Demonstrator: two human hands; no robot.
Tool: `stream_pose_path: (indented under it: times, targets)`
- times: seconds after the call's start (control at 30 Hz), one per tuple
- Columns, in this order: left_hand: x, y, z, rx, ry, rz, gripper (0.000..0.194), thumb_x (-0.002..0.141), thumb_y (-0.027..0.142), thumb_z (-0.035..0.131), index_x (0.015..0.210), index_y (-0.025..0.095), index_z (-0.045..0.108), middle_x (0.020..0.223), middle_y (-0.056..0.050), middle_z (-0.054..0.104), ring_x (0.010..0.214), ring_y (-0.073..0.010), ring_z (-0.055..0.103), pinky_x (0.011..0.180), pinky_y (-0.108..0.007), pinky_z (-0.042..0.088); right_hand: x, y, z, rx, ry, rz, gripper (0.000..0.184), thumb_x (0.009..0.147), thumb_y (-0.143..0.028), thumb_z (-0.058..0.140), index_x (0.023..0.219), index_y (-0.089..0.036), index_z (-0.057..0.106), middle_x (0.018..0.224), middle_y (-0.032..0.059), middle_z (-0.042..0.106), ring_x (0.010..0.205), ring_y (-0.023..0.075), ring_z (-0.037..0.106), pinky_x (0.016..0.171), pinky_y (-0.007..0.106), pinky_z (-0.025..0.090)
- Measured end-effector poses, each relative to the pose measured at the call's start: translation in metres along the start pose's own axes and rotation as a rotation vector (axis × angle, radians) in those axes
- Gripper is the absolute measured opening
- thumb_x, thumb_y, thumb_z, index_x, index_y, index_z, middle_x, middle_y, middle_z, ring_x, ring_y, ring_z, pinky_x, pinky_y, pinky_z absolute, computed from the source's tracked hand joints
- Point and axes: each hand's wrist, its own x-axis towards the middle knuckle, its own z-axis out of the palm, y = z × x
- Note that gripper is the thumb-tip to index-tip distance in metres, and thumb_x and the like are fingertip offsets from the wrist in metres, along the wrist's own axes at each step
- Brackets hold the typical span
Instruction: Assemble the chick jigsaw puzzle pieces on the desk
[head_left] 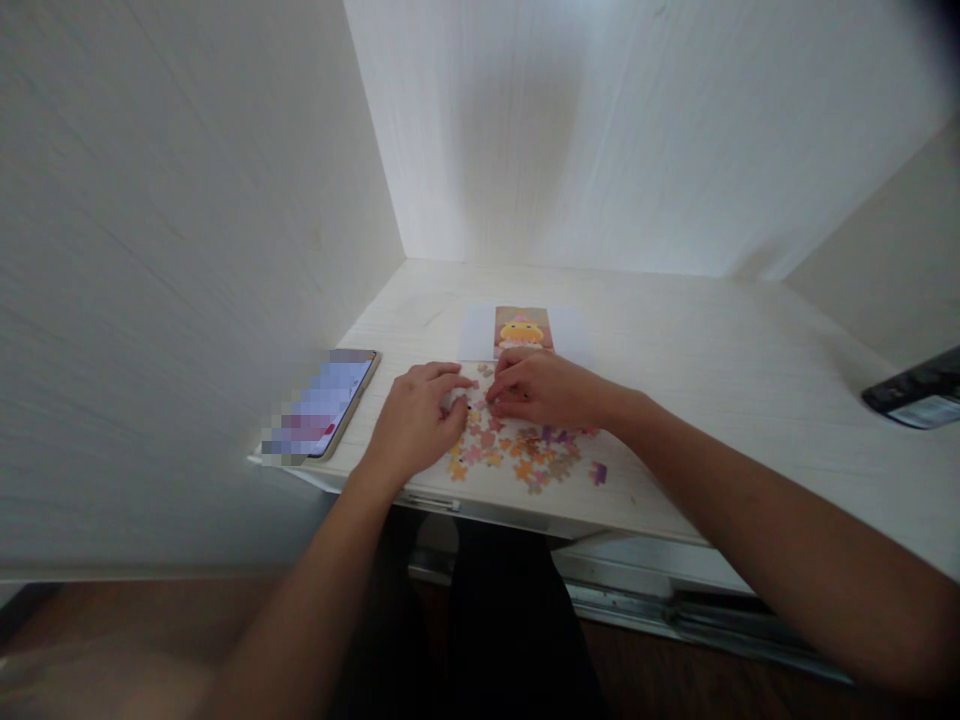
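Observation:
My left hand (416, 415) rests on the pale wooden desk (712, 360), fingers curled and pressed down on small jigsaw pieces (517, 455) at their tips. My right hand (544, 388) lies just to its right, fingers bent and pinched over the same spot; the two hands almost touch. Several loose pink, orange and purple pieces are scattered in front of both hands, near the desk's front edge. A reference picture (523, 330) of a yellow figure on a white sheet lies just behind my right hand.
A phone (322, 405) lies screen up at the desk's left edge, beside the left side wall. A dark flat object (915, 392) sits at the far right. Pale walls close in the desk at the back and on both sides.

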Motion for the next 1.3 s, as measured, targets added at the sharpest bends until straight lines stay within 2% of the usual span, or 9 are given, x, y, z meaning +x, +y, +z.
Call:
stream_pose_path:
  times: [0.17,0.37,0.5,0.6,0.73,0.9,1.07,1.2,1.3]
  targets:
    - [0.002,-0.004,0.003,-0.003,0.021,-0.033,0.021,0.087,0.021,0.056,0.103,0.021,0.069,0.118,-0.005,0.060,0.109,-0.0257,0.054,0.099,-0.047,0.043,0.000,0.001,-0.003,0.021,0.007,0.054,0.021,0.087,-0.027,0.058,0.093,-0.018,0.076,0.092,0.0073,0.068,0.083,0.0155,0.057,0.079,0.029,0.043]
    - [0.001,-0.005,0.000,-0.073,-0.002,-0.033,0.028,0.087,0.025,0.057,0.113,0.021,0.065,0.124,-0.005,0.058,0.113,-0.0244,0.053,0.102,-0.046,0.042,-0.011,0.022,-0.034,0.140,-0.021,0.268,0.029,0.078,-0.043,0.068,0.091,-0.017,0.074,0.087,0.0051,0.069,0.073,0.0143,0.057,0.066,0.027,0.042]
    - [-0.002,-0.008,-0.006,-0.161,-0.094,0.044,0.039,0.087,0.031,0.059,0.125,0.020,0.059,0.134,-0.007,0.052,0.123,-0.0250,0.047,0.108,-0.047,0.037,-0.030,0.046,-0.065,0.213,-0.264,0.377,0.039,0.070,-0.049,0.074,0.093,-0.018,0.072,0.077,0.0024,0.068,0.069,0.0153,0.058,0.063,0.028,0.042]
    - [-0.003,-0.010,-0.007,-0.132,-0.132,0.082,0.041,0.089,0.028,0.056,0.129,0.019,0.056,0.138,-0.009,0.049,0.127,-0.0252,0.044,0.111,-0.047,0.033,-0.039,0.055,-0.075,0.238,-0.429,0.437,0.042,0.068,-0.048,0.076,0.097,-0.018,0.072,0.075,0.0018,0.067,0.068,0.0161,0.059,0.062,0.029,0.043]
    - [-0.003,-0.009,-0.003,-0.079,-0.119,0.062,0.037,0.090,0.023,0.053,0.126,0.020,0.058,0.137,-0.008,0.049,0.125,-0.0243,0.045,0.110,-0.046,0.034,-0.037,0.056,-0.066,0.235,-0.458,0.449,0.040,0.066,-0.049,0.077,0.092,-0.019,0.073,0.077,0.0028,0.069,0.070,0.0168,0.060,0.062,0.029,0.043]
    - [-0.001,-0.006,-0.001,-0.021,-0.100,0.047,0.033,0.094,0.025,0.047,0.124,0.018,0.060,0.134,-0.009,0.051,0.124,-0.0247,0.045,0.109,-0.046,0.035,-0.026,0.049,-0.051,0.204,-0.375,0.415,0.036,0.071,-0.051,0.073,0.085,-0.018,0.072,0.074,0.0028,0.069,0.064,0.0149,0.058,0.059,0.028,0.041]
    - [-0.002,-0.005,-0.003,-0.047,-0.101,0.050,0.037,0.096,0.021,0.038,0.126,0.018,0.058,0.136,-0.008,0.050,0.127,-0.0219,0.043,0.112,-0.044,0.033,-0.023,0.042,-0.051,0.193,-0.333,0.379,0.028,0.079,-0.044,0.066,0.086,-0.017,0.073,0.077,0.0036,0.069,0.065,0.0140,0.058,0.061,0.028,0.042]
    - [-0.003,-0.006,-0.005,-0.089,-0.140,0.069,0.049,0.085,0.012,0.038,0.131,0.016,0.055,0.142,-0.008,0.046,0.132,-0.0214,0.039,0.115,-0.045,0.028,-0.022,0.038,-0.049,0.193,-0.350,0.369,0.038,0.069,-0.048,0.075,0.092,-0.018,0.073,0.075,0.0023,0.067,0.064,0.0140,0.057,0.059,0.027,0.042]
    - [-0.003,-0.006,-0.005,-0.093,-0.141,0.080,0.051,0.083,0.012,0.037,0.130,0.015,0.055,0.141,-0.009,0.047,0.131,-0.0217,0.040,0.115,-0.045,0.029,-0.018,0.034,-0.042,0.138,-0.300,0.360,0.039,0.066,-0.050,0.077,0.089,-0.019,0.072,0.075,0.0019,0.067,0.064,0.0138,0.056,0.059,0.027,0.040]
